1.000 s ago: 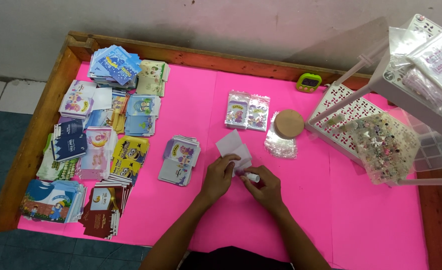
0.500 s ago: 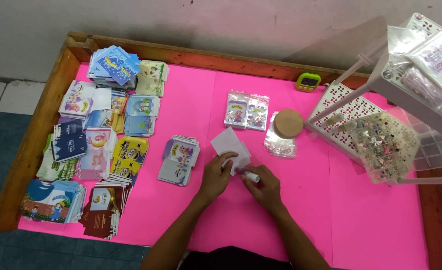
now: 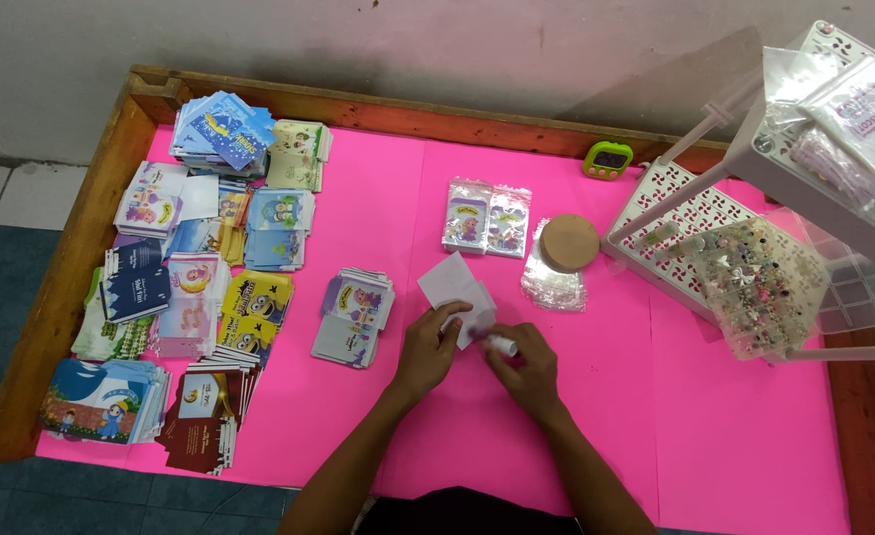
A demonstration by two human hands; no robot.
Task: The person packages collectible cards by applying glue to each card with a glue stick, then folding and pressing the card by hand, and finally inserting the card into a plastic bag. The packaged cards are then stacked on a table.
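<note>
Left hand (image 3: 429, 349): fingers curled and pressing on the lower edge of a small white card (image 3: 454, 284), pinning it to the pink surface (image 3: 734, 436) near the middle.
Right hand (image 3: 528, 369): fingers closed in a pinch around a small white tube (image 3: 502, 344); whether it is a glue stick or a marker cannot be told.
White card: lies flat near the middle of the surface, touching both hands at its lower right part; seen as a tilted rectangle, long axis running from upper left to lower right, its free corner pointing toward the far edge.
White tube: long axis roughly left to right, its tip toward the card and just beside the left fingertips.
Conduct of the step, as judged: the card should be kept pinned flat by the left fingers while the tube tip works along its edge, with light pressure so the card does not skid or buckle.
Card stacks (image 3: 190, 287): many colourful piles along the left edge; one stack (image 3: 354, 315) just left of the left hand.
Packets (image 3: 487, 219): two clear packets toward the far edge, beside a round brown disc (image 3: 568, 243).
White rack (image 3: 754, 198): at the right edge.
</note>
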